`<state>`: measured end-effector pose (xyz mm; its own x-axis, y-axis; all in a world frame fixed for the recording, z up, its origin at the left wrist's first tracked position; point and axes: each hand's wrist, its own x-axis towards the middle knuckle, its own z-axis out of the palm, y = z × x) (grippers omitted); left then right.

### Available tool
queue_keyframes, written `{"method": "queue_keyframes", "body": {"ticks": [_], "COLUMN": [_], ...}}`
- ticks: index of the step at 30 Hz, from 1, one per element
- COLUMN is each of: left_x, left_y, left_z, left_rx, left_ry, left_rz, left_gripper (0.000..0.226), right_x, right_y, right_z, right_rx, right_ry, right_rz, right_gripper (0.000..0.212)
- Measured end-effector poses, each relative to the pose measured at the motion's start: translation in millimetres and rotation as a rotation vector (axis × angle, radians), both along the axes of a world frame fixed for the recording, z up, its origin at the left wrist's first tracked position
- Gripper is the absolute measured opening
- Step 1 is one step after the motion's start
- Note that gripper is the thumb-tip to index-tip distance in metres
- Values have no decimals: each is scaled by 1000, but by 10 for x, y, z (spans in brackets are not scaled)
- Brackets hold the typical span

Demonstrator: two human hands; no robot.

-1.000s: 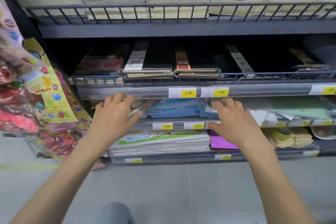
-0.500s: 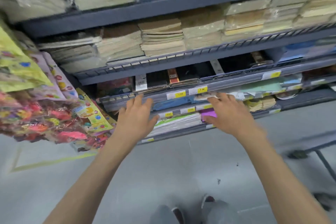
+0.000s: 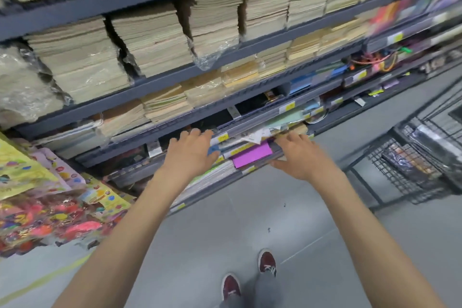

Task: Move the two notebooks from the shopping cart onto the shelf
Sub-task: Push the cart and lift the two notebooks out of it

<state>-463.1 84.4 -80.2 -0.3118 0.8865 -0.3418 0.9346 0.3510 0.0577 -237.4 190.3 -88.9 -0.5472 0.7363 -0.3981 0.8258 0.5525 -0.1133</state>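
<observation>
Grey shelving (image 3: 165,77) crammed with paper stacks (image 3: 150,40) fills the aisle. Left hand (image 3: 190,155) and right hand (image 3: 300,157) reach a low shelf (image 3: 252,125) empty, fingers spread, probably straightening stock. To the right waits the shopping cart (image 3: 390,165), notebooks indistinguishable inside.

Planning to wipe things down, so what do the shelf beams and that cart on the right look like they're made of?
Shelf beams: likely painted metal, matte dark blue-grey, judging by the thin, straight, evenly coloured rails. Cart: dark wire mesh, probably coated steel; you can see through its grid. Blur leaves the finish uncertain.
</observation>
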Motion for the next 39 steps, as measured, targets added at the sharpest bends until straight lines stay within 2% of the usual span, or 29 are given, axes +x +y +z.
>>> {"method": "queue_keyframes", "body": {"ticks": [21,31,39], "left_x": [2353,3145,3718], "left_y": [2203,3681,4998], "left_z": [365,157,41], "left_rx": [49,53,45], "left_ry": [28,15,54], "left_rz": [-431,-741,-1026], "left_gripper": [52,39,45], "right_x": [2458,3164,3501], "right_y": [1132,1826,2541], "right_z": [236,101,-175], "right_rx": [-3,-26,-86], "right_ry": [-1,-13,-9], "right_rz": [-438,-743,-1033], "right_gripper": [66,62,71]}}
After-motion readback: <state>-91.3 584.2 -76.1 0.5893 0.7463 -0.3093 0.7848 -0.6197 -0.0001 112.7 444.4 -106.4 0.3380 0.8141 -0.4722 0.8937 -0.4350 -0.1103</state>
